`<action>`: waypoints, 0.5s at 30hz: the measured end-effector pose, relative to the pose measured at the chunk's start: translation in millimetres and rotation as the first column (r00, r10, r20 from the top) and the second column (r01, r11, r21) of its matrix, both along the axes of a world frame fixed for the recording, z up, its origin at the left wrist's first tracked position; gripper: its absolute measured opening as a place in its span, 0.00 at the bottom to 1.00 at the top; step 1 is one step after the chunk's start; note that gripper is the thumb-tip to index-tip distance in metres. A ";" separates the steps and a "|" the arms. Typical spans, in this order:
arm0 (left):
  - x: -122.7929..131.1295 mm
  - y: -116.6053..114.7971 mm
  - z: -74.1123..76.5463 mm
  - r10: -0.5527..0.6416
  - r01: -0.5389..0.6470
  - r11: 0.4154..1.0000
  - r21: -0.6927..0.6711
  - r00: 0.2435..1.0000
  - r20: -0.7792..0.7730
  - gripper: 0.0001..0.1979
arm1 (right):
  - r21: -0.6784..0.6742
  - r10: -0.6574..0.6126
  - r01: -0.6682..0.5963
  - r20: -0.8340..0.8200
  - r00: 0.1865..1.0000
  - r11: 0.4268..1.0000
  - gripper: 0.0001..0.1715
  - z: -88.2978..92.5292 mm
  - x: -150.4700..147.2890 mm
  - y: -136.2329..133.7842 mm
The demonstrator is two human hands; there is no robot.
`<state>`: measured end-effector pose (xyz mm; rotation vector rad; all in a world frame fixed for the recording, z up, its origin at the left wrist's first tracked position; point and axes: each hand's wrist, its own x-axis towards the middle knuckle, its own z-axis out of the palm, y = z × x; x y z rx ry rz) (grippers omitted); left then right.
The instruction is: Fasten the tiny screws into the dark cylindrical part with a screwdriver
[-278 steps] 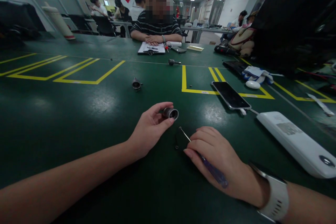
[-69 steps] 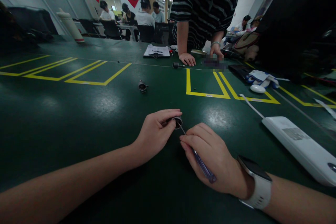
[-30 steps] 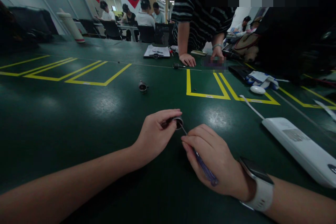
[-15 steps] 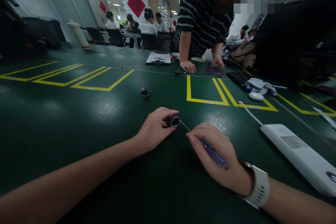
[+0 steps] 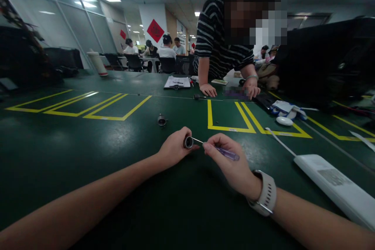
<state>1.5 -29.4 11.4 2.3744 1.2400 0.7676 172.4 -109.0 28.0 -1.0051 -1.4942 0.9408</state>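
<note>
Left hand point(image 5: 175, 149) closed round a short metal cylinder point(image 5: 188, 142), its open end facing the viewer; right hand point(image 5: 227, 160) gripping a screwdriver point(image 5: 230, 154) by its purple handle. The shaft reaches left to the cylinder's rim; whether the tip touches cannot be told. Compared with half a second earlier, the screwdriver lies more nearly level and the viewpoint has tipped up, exposing more ceiling. The striped-shirted co-worker point(image 5: 209, 31), seated in the earliest view, now leans over the far side, hands on the table. On the green table point(image 5: 140, 152), a second metal fitting point(image 5: 161, 120) stands beyond the left hand; yellow tape point(image 5: 231, 129) marks out bays, and a white device point(image 5: 331, 181) lies near right. Far left, people sit near a red diamond sign point(image 5: 155, 30).
</note>
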 end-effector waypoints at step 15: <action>-7.4 -1.4 -6.3 -0.213 0.183 0.934 0.306 0.975 0.069 0.12 | -0.137 0.094 -0.087 0.046 0.995 0.987 0.13 -5.7 -4.6 -5.3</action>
